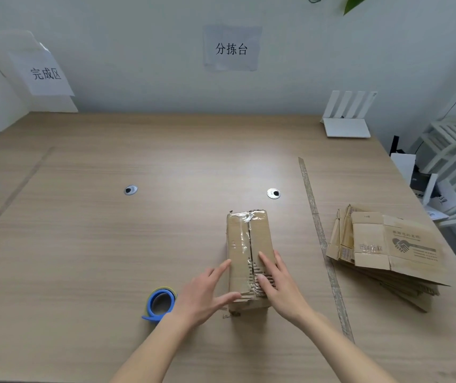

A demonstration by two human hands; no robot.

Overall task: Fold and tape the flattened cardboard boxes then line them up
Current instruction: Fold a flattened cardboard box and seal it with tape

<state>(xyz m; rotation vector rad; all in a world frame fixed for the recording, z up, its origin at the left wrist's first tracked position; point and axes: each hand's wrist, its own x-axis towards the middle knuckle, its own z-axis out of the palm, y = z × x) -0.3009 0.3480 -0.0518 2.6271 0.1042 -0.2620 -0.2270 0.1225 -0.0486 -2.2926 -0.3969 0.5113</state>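
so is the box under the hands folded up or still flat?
Folded up: the box stands as a block, top flaps meeting along a centre seam, both hands pressing them.

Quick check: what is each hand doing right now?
Left hand: open, straight fingers touching the taped brown cardboard box.
Right hand: open, fingers flat on its top flaps.

Soft, even light was cast from above; a pale glare was seen mid-table (pixel 215 172). Shadows were faint. Edges were bowed by wide-angle distortion and slightly blurred.
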